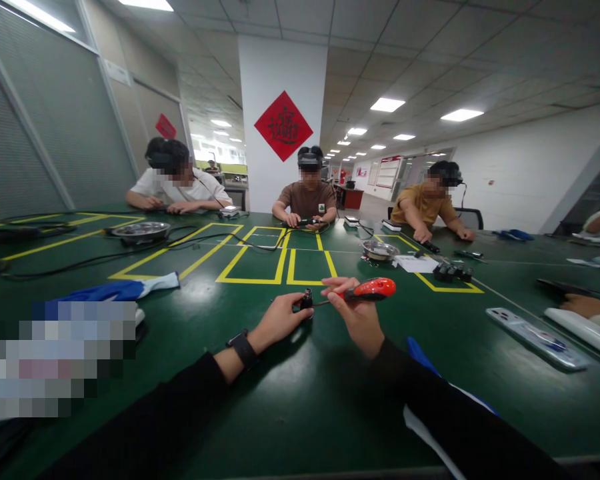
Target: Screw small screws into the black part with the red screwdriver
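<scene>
My left hand (280, 321), with a dark watch on its wrist, pinches a small black part with a metal threaded-looking top (307, 298) just above the green table. Its exact kind is too small to make out. In my right hand (359, 321) is a screwdriver (375, 289) with a red and black handle, held between thumb and fingers. The thin shaft points left toward the black part; whether its tip touches the part I cannot tell.
A blue and white glove (125, 288) lies left, another blue item (423, 357) under my right forearm. Phone (535, 337) at right. Metal bowls (143, 231) (380, 249), cables, black parts (453, 271) and yellow tape outlines spread across the table (260, 413). Several people sit opposite.
</scene>
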The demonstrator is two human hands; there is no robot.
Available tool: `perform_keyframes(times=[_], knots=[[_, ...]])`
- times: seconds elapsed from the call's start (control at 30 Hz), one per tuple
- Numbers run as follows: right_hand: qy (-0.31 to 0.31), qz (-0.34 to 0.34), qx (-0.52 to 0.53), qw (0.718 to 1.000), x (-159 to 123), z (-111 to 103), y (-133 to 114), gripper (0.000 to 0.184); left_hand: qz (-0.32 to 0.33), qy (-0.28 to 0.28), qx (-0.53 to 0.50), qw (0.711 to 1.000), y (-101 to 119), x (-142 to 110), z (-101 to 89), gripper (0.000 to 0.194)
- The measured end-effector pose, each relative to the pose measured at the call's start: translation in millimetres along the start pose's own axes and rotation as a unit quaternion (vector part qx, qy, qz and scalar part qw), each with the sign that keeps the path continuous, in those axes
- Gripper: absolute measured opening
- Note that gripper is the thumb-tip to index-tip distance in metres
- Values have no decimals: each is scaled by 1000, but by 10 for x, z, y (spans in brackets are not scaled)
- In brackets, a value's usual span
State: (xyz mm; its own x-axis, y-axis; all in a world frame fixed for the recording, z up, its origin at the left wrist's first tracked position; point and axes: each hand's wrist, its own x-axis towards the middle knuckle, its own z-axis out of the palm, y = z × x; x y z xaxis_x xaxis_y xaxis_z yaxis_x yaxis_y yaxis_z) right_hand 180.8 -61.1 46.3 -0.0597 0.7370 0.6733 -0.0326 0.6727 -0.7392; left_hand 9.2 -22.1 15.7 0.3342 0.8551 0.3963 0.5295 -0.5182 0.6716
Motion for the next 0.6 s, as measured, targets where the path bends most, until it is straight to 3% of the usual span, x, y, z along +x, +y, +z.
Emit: perform_keyframes(times=[0.13, 0.3, 0.43, 0.6], knots=[[-33, 35, 81, 996, -6, 42, 32, 10, -2, 2, 4, 1000, 2, -5, -11, 24], [-27, 55, 115, 991, -60, 75, 42, 31, 7, 0, 17, 1000, -19, 3, -8, 24], [-54, 22, 41, 997, -55, 69, -40, 15, 17, -3, 20, 1000, -38, 12, -2, 24], [-34, 43, 96, 994, -20, 65, -12, 3, 18, -3, 18, 1000, -46, 12, 1, 22]])
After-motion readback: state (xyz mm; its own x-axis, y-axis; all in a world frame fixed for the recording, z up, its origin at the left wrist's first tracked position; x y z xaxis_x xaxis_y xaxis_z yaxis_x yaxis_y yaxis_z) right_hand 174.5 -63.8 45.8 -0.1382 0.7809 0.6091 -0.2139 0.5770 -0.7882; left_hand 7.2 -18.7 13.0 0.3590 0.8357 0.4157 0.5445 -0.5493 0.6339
